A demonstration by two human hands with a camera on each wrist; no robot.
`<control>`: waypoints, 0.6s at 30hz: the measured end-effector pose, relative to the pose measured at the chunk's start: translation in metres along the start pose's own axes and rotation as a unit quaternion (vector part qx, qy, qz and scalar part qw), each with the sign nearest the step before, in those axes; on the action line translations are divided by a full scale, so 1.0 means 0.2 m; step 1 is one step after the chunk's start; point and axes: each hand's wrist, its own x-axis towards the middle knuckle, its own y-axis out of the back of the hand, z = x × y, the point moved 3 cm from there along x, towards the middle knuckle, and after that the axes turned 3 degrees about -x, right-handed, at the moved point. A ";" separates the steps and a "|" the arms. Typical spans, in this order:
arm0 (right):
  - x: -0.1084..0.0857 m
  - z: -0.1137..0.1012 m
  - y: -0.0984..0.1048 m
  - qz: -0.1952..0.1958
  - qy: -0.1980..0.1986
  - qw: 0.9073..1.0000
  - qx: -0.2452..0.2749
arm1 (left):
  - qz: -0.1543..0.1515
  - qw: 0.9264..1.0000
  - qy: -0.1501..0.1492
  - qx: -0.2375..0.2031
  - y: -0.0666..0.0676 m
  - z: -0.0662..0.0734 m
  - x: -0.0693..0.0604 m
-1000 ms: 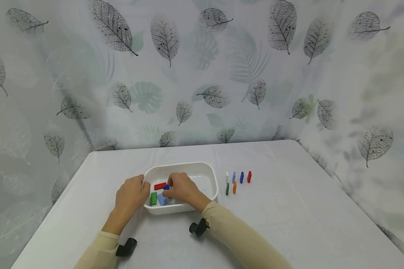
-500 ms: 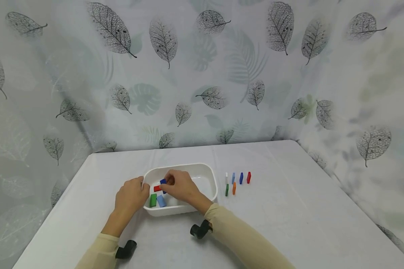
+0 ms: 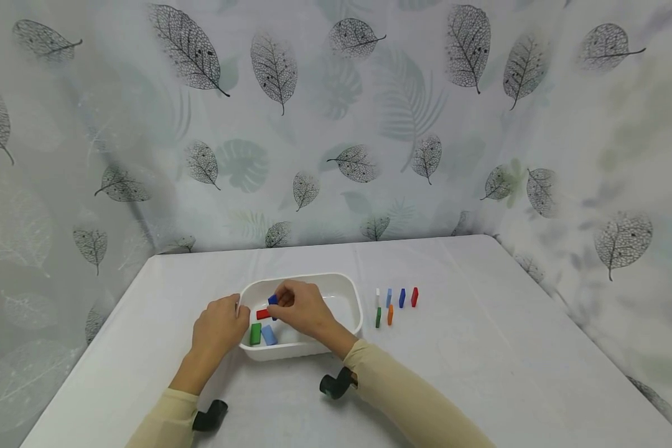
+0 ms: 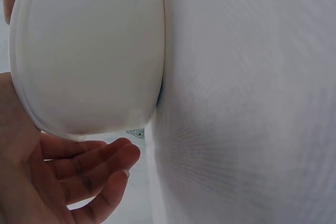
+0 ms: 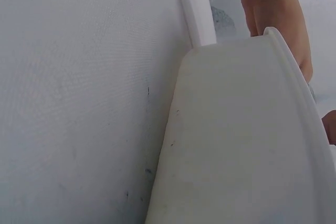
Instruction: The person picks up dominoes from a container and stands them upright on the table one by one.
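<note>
In the head view, my left hand (image 3: 218, 325) holds the left end of a white plastic tub (image 3: 341, 287), with the thumb over the rim. The left wrist view shows that hand's fingers (image 4: 89, 169) loosely bent outside the tub wall. Inside the tub, my right hand (image 3: 302, 309) pinches a dark blue domino block (image 3: 272, 300), partly hidden by the fingers. Near it on the tub floor lie a red block (image 3: 263, 314), a green block (image 3: 255, 334) and a light blue block (image 3: 269, 335). In the right wrist view the tub wall (image 5: 236, 129) hides the blocks.
Right of the tub, several thin blocks stand upright on the white-covered table (image 3: 481, 348). A red one (image 3: 414, 297) ends the back row, and green (image 3: 378, 317) and orange (image 3: 390, 315) ones stand in front. Leaf-patterned cloth (image 3: 313, 124) encloses the back and sides.
My right hand has shifted slightly up and left inside the tub, lifting the dark blue block from beside the light blue one. My left hand has stayed at the tub's left end.
</note>
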 end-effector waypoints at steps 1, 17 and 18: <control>0.00 0.00 0.00 0.001 0.001 1.000 0.001 | 0.000 1.000 0.000 -0.001 0.00 0.00 0.00; -0.02 -0.01 0.07 0.012 0.011 1.000 -0.005 | 0.001 1.000 0.006 -0.006 0.00 0.00 0.00; -0.02 -0.01 0.08 0.015 0.013 1.000 -0.005 | 0.001 1.000 0.005 -0.007 0.00 0.00 0.00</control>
